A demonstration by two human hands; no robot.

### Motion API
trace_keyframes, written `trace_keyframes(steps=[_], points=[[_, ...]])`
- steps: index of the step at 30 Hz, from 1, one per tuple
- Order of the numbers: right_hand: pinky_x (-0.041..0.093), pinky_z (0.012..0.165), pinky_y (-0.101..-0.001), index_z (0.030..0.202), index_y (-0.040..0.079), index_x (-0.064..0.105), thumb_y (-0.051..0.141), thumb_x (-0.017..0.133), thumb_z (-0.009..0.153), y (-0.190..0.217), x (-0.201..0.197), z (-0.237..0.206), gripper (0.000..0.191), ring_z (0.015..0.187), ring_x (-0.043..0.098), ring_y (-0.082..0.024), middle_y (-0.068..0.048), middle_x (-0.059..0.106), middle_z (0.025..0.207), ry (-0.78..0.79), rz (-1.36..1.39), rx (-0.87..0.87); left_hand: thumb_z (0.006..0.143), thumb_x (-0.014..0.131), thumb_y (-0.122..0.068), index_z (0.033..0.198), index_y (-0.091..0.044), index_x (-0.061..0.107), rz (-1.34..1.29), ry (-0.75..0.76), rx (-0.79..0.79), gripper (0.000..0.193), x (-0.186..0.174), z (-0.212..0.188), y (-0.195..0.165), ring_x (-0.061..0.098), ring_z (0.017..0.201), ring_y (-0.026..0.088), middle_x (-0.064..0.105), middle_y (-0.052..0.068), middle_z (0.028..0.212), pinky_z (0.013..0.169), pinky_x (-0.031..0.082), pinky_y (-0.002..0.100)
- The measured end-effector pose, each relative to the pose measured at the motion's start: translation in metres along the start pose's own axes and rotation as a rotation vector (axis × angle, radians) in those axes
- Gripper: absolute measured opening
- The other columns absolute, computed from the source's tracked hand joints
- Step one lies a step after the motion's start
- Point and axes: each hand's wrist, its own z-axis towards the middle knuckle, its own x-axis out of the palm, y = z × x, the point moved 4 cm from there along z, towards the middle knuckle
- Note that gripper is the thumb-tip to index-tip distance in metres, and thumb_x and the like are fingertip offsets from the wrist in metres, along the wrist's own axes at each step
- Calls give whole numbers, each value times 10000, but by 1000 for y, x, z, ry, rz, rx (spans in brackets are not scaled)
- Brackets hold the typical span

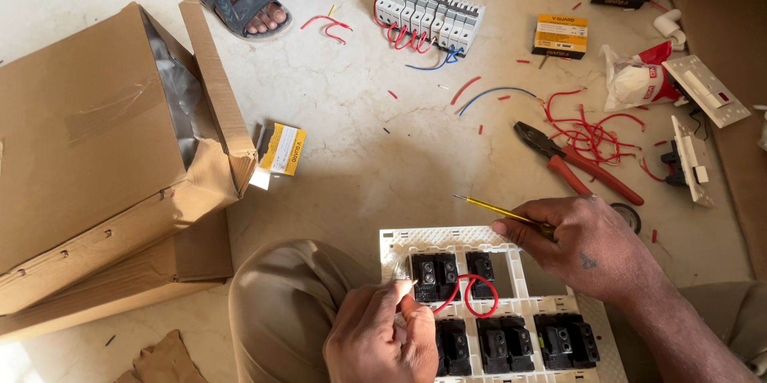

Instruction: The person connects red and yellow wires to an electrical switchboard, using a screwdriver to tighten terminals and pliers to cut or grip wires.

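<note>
The left hand [379,335] pinches a wire end at the white switch frame [511,303], the right hand [587,247] grips a yellow screwdriver [491,207], and a yellow-black small box [560,35] lies beyond the red-handled pliers [575,163].

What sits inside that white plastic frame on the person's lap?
The white plastic frame holds black switch modules joined by a looping red wire. The left hand covers its lower left corner.

We see a matt white plastic switch plate [447,238], glossy black modules [435,271], rough cardboard box [96,143], and smooth stone floor [359,127].
</note>
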Motion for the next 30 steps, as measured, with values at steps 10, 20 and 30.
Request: trace_keyframes(steps=[10,20,30], points=[[530,568,-416,950,191,823,512,764,848,8,2,-7,342,529,651,-258,-105,702,621,-76,1,-14,811,664,0,975,-16,759,-106,185,-6,190,-9,11,-3,702,752,261,722,107,812,642,584,383],[535,539,-404,963,206,830,466,787,824,2,6,-10,298,513,664,-264,-89,729,645,-148,32,-80,752,674,39,975,20,755,-34,245,89,238,-11,20,-16,663,820,335,694,146,852,742,550,441],[517,508,-400,944,174,836,435,804,818,5,6,-10,292,476,632,-252,-96,716,617,-196,65,-119,650,585,112,975,11,744,-64,166,29,375,-25,36,-24,699,930,320,729,121,914,808,566,419]])
